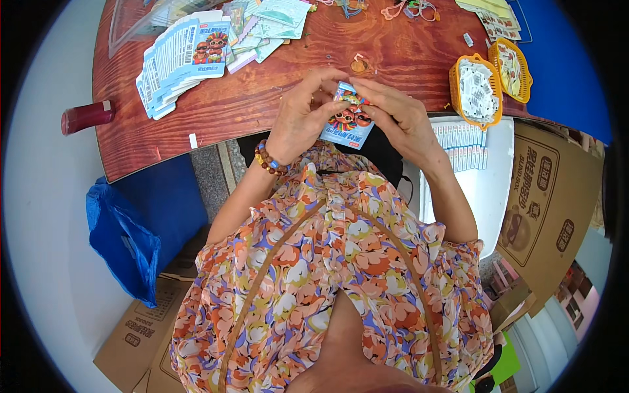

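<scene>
Both hands meet over a small blue cardboard box [347, 134] with a colourful cartoon figure, held at the table's near edge. My left hand [304, 114], with a beaded bracelet at its wrist, grips the box's left side, its thumb on the printed face. My right hand [400, 118] holds the far right part, its thumb also on the front and its fingers at the far end. The fingers partly cover that end, so I cannot tell whether its flap is closed. Left of the hands, a fanned stack of flat blue-and-white boxes [177, 65] lies on the table.
Pastel cards [275, 19] lie behind the stack. Yellow baskets hold small white packets [477, 88] and printed pieces [514, 69] at the right. Below them, a white bin [485, 190] contains rows of boxes. A dark red cylinder [88, 118] sits at the table's left edge.
</scene>
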Demonstrator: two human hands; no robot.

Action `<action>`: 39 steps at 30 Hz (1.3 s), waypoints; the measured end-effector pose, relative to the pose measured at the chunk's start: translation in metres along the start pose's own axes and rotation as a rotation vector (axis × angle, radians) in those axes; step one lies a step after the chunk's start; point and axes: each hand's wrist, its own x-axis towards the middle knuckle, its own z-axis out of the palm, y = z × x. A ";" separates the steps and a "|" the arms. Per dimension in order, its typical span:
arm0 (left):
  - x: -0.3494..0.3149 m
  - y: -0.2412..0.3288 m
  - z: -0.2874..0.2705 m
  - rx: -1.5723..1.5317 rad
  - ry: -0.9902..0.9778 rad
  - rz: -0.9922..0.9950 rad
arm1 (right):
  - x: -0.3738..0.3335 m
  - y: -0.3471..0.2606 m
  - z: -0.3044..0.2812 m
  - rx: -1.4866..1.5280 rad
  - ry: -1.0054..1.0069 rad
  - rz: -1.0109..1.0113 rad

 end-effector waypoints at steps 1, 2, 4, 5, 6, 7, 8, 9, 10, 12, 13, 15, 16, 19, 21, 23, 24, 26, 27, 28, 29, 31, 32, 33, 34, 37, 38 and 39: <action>0.000 0.000 0.001 0.011 -0.002 -0.008 | -0.002 0.002 0.002 -0.018 0.052 -0.022; 0.000 0.001 0.001 0.009 -0.007 -0.009 | -0.004 0.004 0.002 -0.019 0.055 -0.018; 0.001 0.003 0.004 -0.028 0.016 -0.024 | -0.006 0.011 -0.003 0.224 0.066 0.136; 0.002 0.000 0.005 -0.030 0.013 -0.022 | -0.007 0.014 -0.006 0.220 0.069 0.137; 0.002 -0.003 0.005 -0.045 0.016 -0.023 | -0.009 0.016 -0.007 0.181 0.058 0.099; 0.002 -0.005 0.004 -0.059 0.019 -0.023 | -0.010 0.018 -0.008 0.142 0.047 0.061; 0.002 -0.006 0.005 -0.059 0.014 -0.024 | -0.010 0.020 -0.011 0.141 0.051 0.064; 0.002 -0.005 0.005 -0.025 0.006 -0.016 | -0.009 0.023 -0.013 0.161 0.000 0.050; 0.003 -0.004 0.005 0.010 -0.001 -0.009 | -0.008 0.026 -0.016 0.182 -0.052 0.036; 0.003 -0.005 0.008 0.039 -0.033 -0.008 | -0.006 0.031 -0.025 0.234 -0.110 0.092; 0.004 -0.005 0.009 0.067 -0.057 -0.008 | -0.004 0.031 -0.027 0.286 -0.175 0.146; 0.007 -0.003 0.011 0.099 -0.050 -0.013 | 0.000 0.023 -0.023 0.289 -0.110 0.143; 0.008 -0.002 0.013 0.138 -0.037 -0.009 | 0.002 0.020 -0.021 0.291 -0.051 0.142; 0.005 -0.007 0.016 0.143 -0.005 0.023 | -0.003 0.026 -0.011 0.224 -0.071 0.114; 0.003 -0.009 0.019 0.107 0.005 0.049 | -0.004 0.028 -0.009 0.332 -0.037 0.141; 0.001 -0.010 0.021 0.005 0.078 0.039 | -0.007 0.026 -0.004 0.437 0.002 0.172; 0.003 -0.011 0.022 0.002 0.077 0.043 | -0.007 0.024 -0.002 0.559 0.076 0.257; 0.008 -0.012 0.020 -0.200 0.103 -0.039 | -0.015 0.026 0.000 0.601 0.159 0.304; 0.007 -0.013 0.019 -0.201 0.101 -0.041 | -0.017 0.027 -0.001 0.602 0.160 0.306; 0.008 -0.014 0.019 -0.190 0.087 -0.040 | -0.019 0.028 -0.002 0.482 0.149 0.281; 0.008 -0.014 0.018 -0.178 0.072 -0.038 | -0.021 0.030 -0.004 0.363 0.137 0.255; 0.008 -0.016 0.016 -0.106 0.015 -0.048 | -0.021 0.033 -0.004 0.375 0.143 0.252; 0.007 -0.017 0.015 -0.033 -0.033 -0.051 | -0.022 0.034 -0.003 0.408 0.116 0.313; 0.008 -0.018 0.014 -0.034 -0.035 -0.046 | -0.020 0.034 -0.005 0.438 0.082 0.364; 0.007 -0.020 0.014 -0.078 -0.032 -0.070 | -0.020 0.035 -0.004 0.570 0.086 0.359; 0.004 -0.020 0.018 -0.160 0.005 -0.069 | -0.024 0.022 0.005 0.847 0.219 0.450; 0.004 -0.021 0.019 -0.151 0.004 -0.056 | -0.028 0.024 0.010 0.885 0.187 0.428; 0.004 -0.022 0.022 -0.149 -0.010 -0.050 | -0.034 0.027 0.012 0.881 0.204 0.433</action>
